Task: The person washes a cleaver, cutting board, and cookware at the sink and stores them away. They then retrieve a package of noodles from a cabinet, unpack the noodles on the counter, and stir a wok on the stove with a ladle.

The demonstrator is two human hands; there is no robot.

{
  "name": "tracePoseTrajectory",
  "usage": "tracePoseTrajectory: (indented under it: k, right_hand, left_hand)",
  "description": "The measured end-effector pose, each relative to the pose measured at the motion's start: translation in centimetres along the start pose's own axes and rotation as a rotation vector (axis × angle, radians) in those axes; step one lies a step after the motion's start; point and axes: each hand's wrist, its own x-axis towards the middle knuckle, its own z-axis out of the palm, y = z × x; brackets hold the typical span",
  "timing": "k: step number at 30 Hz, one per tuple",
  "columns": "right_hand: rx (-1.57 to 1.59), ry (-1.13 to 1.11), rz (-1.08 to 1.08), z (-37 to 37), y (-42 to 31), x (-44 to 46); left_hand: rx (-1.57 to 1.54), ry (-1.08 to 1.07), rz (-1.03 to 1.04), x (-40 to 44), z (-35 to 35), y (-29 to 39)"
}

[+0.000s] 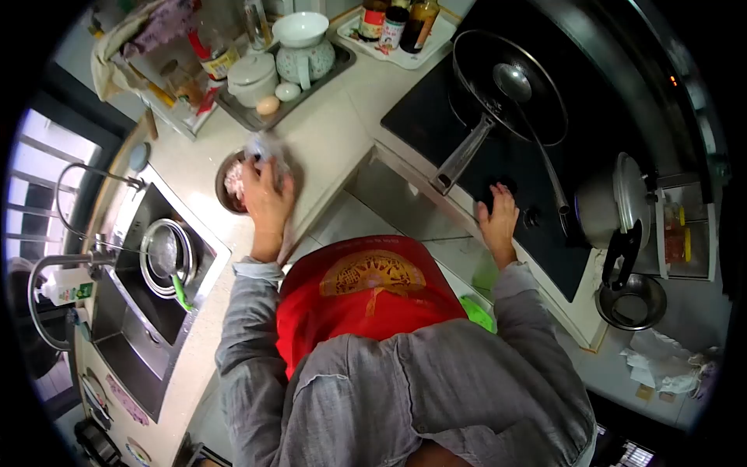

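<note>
Head view. Left of centre: left hand (266, 194), fingers spread and half curled, reaching over a round metal bowl (222, 187) with pale pink contents (234, 180), perhaps minced meat. A crumpled clear plastic bag (264, 145) sits at the fingers, over the bowl's right side; cannot tell whether it is gripped. Bowl rests on the pale speckled desk (331, 148). Right of centre: right hand (499, 219), fingers loosely bent, thumb apart, at the front edge of the black glass cooktop (416, 117). Fingertips by a round black knob (507, 185); grip on it cannot be told. Upper right: dark round wok (476, 70) on the cooktop, long-handled steel ladle (511, 81) inside. Upper left: grey rectangular tray (247, 118) carrying lidded white pot (253, 79) and brown egg (268, 105).
</note>
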Motion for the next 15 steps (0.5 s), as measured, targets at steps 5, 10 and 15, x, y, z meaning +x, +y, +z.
tracePoseTrajectory:
  k: [5,10,15]
  right_hand:
    - [-0.004,-0.138,-0.103,-0.3,-2.2,-2.2]
    - [0.01,-0.284,-0.27,0.3,-4.8,-2.0]
    - [0.076,-0.358,-0.376,1.4,-9.1,-0.8]
  left_hand:
    - [-0.085,0.152,-0.234,-0.7,-0.5,0.6]
    - [-0.267,0.341,-0.458,-3.1,-1.3,1.0]
    - [-0.333,0.402,-0.666,-7.5,-4.5,1.9]
